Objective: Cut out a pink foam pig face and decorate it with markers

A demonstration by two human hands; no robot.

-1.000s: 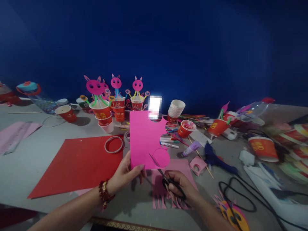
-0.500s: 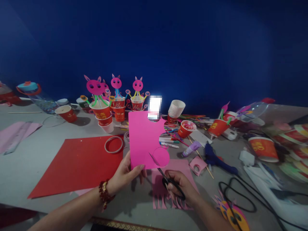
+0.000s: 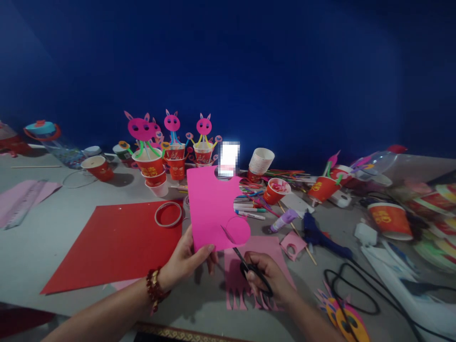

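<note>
My left hand (image 3: 194, 256) pinches the lower left corner of a bright pink paper sheet (image 3: 208, 204), held upright above the table. Rounded bites are cut from its top and right edges. In my right hand (image 3: 265, 275) are black-handled scissors (image 3: 238, 254), my fingers through the loops. Their blades lie across the sheet's lower right, beside a drawn circle (image 3: 239, 230) whose right side is cut free. Beneath the scissors, a paler pink sheet (image 3: 256, 256) with a fringed near edge rests on the table.
A red sheet (image 3: 117, 247) bears a tape roll (image 3: 168, 214) at left. Paper cups with pink animal figures (image 3: 140, 129) stand behind. At right lie a glue stick (image 3: 284, 220), a blue glue gun (image 3: 326, 240), its black cable (image 3: 356, 266) and a red cup (image 3: 390, 221).
The pink sheet has tilted slightly, its top shifting left and down. The scissors have moved very little, and both hands keep their hold.
</note>
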